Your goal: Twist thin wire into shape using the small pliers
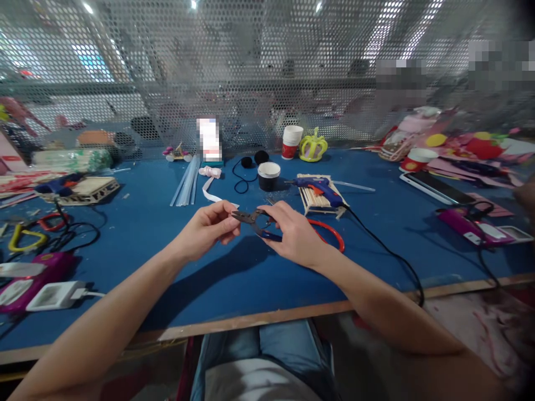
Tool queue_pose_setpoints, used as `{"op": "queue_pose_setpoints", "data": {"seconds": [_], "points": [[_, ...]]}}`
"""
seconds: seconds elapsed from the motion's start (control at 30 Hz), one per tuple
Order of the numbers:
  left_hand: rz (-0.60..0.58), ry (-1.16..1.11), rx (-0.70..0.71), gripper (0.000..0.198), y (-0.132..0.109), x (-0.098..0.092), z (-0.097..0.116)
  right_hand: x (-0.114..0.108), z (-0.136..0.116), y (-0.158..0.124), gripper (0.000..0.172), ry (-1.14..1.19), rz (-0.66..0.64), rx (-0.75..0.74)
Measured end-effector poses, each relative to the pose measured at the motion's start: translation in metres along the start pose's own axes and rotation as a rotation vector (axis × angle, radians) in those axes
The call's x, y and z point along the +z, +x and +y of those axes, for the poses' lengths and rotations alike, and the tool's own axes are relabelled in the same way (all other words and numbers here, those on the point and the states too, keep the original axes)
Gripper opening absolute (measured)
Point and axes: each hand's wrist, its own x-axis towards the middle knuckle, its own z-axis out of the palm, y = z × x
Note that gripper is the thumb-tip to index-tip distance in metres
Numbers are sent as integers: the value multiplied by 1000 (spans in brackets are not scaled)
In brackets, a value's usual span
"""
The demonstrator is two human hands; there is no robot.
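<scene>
My right hand [295, 231] is closed around the handles of a pair of dark pliers [251, 218], whose jaws point left. At the jaw tips, my left hand [213, 225] pinches thumb against fingers; what sits between them is too small to make out. Both hands are raised over the middle of the blue table [204, 295]. Beside my right wrist lies a curved red loop [336, 236], partly hidden by the hand. Just beyond the hands is a black and white tub [268, 175], and a white ribbon [211, 192] trails near my left fingers.
A blue glue gun [317, 186] rests on a wooden stick rack [313, 203], its cord running over the front edge. Clear glue sticks [186, 181] lie left of centre. Stacked paper cups [291, 142] stand at the back. Purple power strips [468, 225] sit at both sides.
</scene>
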Motion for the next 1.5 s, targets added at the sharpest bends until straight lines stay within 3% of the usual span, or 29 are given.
{"op": "queue_pose_setpoints", "data": {"seconds": [0.73, 1.0, 1.23, 1.5], "points": [[49, 111, 2, 16, 2, 1, -2, 3, -1, 0, 36, 48, -17, 58], [71, 419, 79, 16, 2, -9, 5, -2, -1, 3, 31, 120, -81, 112], [43, 556, 86, 18, 0, -9, 8, -6, -1, 5, 32, 177, -163, 158], [185, 826, 250, 13, 4, -6, -6, -3, -2, 5, 33, 227, -161, 174]]}}
